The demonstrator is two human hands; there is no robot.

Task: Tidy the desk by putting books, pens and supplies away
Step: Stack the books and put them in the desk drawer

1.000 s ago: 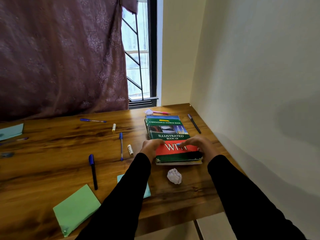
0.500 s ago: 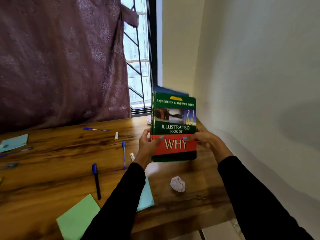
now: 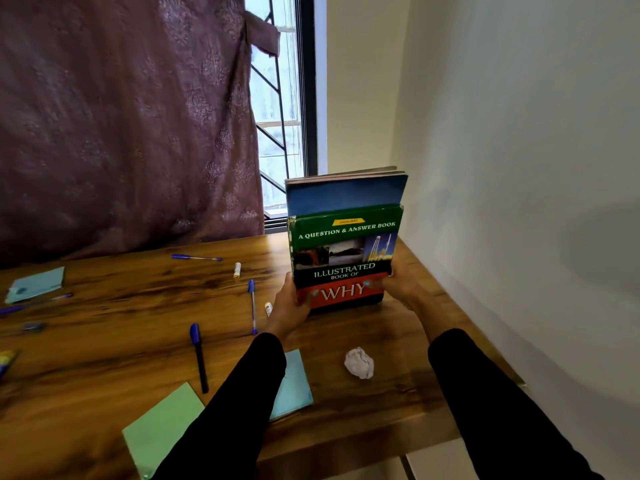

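A stack of books stands upright on its lower edge on the wooden desk [image 3: 104, 341], near the right wall. The front one is the green and red "Illustrated Book of Why" [image 3: 343, 251]; a taller blue book [image 3: 346, 194] and thinner ones rise behind it. My left hand [image 3: 289, 306] grips the stack's left edge low down, thumb on the cover. My right hand [image 3: 398, 284] grips the right edge, thumb on the red band. Several pens lie to the left: a blue-capped black pen [image 3: 200, 356], a blue pen [image 3: 252, 304] and another blue pen [image 3: 195, 258].
A crumpled paper ball [image 3: 359, 362] lies in front of the books. A green sticky pad [image 3: 162, 427] and a light blue pad [image 3: 292, 382] sit near the front edge, another blue pad [image 3: 36, 284] far left. Two small white tubes [image 3: 237, 270] lie among the pens. Curtain and window behind.
The books lay flat on the desk a second ago. Both hands lifted and tipped them upright, and now the stack stands on the desk with the taller blue book showing behind.
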